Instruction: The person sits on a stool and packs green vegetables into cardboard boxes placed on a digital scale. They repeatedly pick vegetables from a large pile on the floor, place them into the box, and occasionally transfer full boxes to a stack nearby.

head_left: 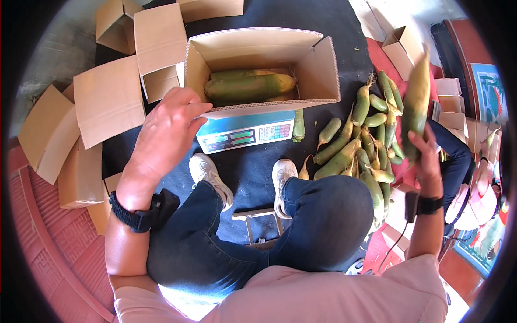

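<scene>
My left hand [175, 121] grips the near left corner of an open cardboard box [318, 70], its fingers curled at the rim. Inside the box lie green radishes [250, 87], the top one lengthwise; those beneath are partly hidden. Under the box is a blue-and-white digital scale [245, 132] with green displays and a keypad. My right hand [425, 148] is raised at the right, closed round the lower end of a long green radish [417, 97], which stands upright with its pale pointed tip up.
A heap of green radishes [371, 134] lies on the dark mat right of the scale. Open cardboard boxes [110, 99] crowd the left side. A low stool [258, 215] stands between my legs. Another person [479, 199] sits at the far right, near more boxes.
</scene>
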Available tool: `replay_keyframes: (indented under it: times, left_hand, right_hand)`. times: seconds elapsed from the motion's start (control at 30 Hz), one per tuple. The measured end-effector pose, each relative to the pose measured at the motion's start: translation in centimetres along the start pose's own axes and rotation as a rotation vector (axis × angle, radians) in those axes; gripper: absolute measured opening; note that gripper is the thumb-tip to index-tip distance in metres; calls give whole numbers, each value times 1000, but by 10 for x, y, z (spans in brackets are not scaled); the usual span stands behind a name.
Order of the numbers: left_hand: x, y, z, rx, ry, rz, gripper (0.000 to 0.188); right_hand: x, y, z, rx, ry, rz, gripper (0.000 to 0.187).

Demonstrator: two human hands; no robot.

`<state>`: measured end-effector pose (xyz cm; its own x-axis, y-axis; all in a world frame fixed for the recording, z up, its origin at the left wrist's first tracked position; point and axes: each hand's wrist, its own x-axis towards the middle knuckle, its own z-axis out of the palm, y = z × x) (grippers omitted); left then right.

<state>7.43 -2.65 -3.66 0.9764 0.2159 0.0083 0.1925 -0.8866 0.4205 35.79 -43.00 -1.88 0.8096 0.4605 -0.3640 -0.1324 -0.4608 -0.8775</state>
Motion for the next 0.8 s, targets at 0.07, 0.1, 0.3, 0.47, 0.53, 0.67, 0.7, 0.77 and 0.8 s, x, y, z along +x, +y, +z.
replay_keyframes:
  times: [0.07, 0.1, 0.3, 0.47, 0.53, 0.67, 0.7, 0.77, 0.8]
  left_hand:
    - [0, -3, 1, 16, 12, 16, 23]
    - [-2, -5, 1, 18, 22, 30, 23]
    - [-9, -13, 5, 48, 66, 60, 19]
    - [-1, -19, 16, 78, 107, 70, 13]
    - [-3, -26, 21, 132, 89, 47, 13]
    - [-1, -27, 23, 223, 130, 90, 14]
    - [0, -28, 21, 234, 151, 94, 13]
    - [-2, -27, 19, 217, 146, 74, 13]
    - [-3, -27, 17, 212, 144, 61, 14]
  right_hand:
    - [7, -60, 33, -385, -62, -283, 59]
    - [15, -82, 51, -480, -130, -467, 59]
    - [71, -134, 193, -1186, -467, -649, 59]
    - [139, -63, 255, -1331, -545, -587, 60]
    - [153, -32, 270, -1412, -427, -647, 58]
    - [164, -32, 278, -1763, -500, -643, 47]
    - [166, -38, 283, -1759, -486, -794, 37]
    - [164, -42, 289, -1920, -539, -759, 24]
    - [156, -50, 295, -1999, -565, -744, 25]
